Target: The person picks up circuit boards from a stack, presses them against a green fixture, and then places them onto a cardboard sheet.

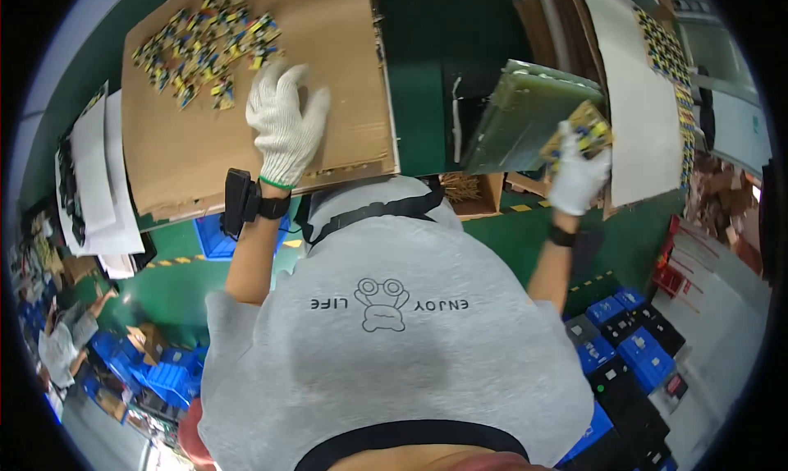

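Observation:
My left hand (283, 126), in a white knit glove, lies on a brown cardboard sheet (349, 85) with its fingers apart and nothing in it. Just beyond its fingertips spreads a loose pile of small yellow circuit boards (197, 48) with blue and black components. Off to the right, my right hand (577, 180), also gloved, grips a yellow circuit board panel (593, 132) by its near side. That panel is tilted and partly covered by the fingers. Beside it leans a greenish, see-through slab or stack of sheets (525, 110).
A white board (640, 118) stands at the right, with rows of yellow circuit boards (669, 57) along its far edge. Upright cardboard pieces (546, 28) are behind the slab. White sheets (98, 176) sit at the left. Blue and black bins (644, 356) stand on the floor, lower right.

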`<action>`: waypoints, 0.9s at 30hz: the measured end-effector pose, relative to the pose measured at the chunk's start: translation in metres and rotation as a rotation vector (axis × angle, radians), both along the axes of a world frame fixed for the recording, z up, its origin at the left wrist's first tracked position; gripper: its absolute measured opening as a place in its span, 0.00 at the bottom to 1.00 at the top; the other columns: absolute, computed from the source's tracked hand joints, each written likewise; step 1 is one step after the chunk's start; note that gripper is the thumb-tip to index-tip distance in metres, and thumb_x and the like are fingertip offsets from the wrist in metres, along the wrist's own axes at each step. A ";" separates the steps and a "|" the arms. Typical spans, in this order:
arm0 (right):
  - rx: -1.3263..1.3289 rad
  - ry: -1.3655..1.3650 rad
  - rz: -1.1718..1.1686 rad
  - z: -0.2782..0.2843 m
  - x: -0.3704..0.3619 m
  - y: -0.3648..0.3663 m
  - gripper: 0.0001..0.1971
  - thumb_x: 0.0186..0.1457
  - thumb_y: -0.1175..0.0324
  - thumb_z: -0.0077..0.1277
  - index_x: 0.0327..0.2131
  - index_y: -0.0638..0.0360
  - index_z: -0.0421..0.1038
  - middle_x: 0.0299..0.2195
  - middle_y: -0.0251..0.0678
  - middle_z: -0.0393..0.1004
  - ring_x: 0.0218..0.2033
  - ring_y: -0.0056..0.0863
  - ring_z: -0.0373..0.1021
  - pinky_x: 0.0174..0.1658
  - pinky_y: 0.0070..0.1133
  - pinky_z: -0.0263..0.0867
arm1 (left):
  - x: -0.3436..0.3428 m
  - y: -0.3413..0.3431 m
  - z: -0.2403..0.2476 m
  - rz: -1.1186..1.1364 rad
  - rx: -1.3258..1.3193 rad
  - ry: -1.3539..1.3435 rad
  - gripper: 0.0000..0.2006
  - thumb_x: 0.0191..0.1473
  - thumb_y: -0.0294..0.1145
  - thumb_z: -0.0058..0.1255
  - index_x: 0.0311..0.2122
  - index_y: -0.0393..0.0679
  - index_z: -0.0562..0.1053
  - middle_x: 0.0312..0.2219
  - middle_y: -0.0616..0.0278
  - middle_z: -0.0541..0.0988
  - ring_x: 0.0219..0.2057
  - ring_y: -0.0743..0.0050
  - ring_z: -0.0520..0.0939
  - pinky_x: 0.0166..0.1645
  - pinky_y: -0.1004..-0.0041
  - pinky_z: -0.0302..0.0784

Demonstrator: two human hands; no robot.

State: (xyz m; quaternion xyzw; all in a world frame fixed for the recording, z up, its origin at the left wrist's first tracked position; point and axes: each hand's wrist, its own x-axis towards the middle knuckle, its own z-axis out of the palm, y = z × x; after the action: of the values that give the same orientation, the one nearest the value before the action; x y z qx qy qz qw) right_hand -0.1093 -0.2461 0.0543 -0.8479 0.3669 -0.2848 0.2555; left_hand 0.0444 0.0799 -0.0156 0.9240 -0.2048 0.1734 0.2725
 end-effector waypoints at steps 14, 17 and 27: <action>-0.030 -0.265 -0.246 -0.106 -0.026 -0.004 0.19 0.47 0.56 0.62 0.32 0.63 0.70 0.26 0.39 0.76 0.25 0.32 0.71 0.32 0.27 0.67 | -0.004 -0.059 0.004 -0.220 -0.081 0.004 0.16 0.43 0.38 0.59 0.39 0.44 0.74 0.47 0.46 0.71 0.51 0.40 0.68 0.54 0.50 0.62; 0.036 -0.236 -0.256 -0.106 -0.029 -0.007 0.18 0.49 0.57 0.61 0.31 0.63 0.70 0.25 0.39 0.76 0.24 0.30 0.71 0.32 0.26 0.67 | -0.007 -0.061 0.008 -0.219 -0.059 -0.005 0.15 0.42 0.33 0.61 0.37 0.41 0.75 0.45 0.43 0.72 0.47 0.43 0.73 0.51 0.56 0.68; 0.070 -0.168 -0.099 -0.111 -0.025 -0.038 0.18 0.55 0.56 0.53 0.32 0.66 0.69 0.24 0.39 0.73 0.24 0.29 0.69 0.30 0.28 0.64 | -0.025 -0.083 0.004 -0.429 -0.182 0.035 0.15 0.38 0.32 0.59 0.34 0.41 0.74 0.44 0.45 0.72 0.48 0.41 0.70 0.52 0.51 0.63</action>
State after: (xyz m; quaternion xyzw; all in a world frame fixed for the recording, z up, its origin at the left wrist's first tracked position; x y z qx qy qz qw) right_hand -0.1348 -0.2844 -0.0568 -0.7924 0.3956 -0.3542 0.3004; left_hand 0.0192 -0.0026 -0.0112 0.8338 -0.3753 0.1134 0.3888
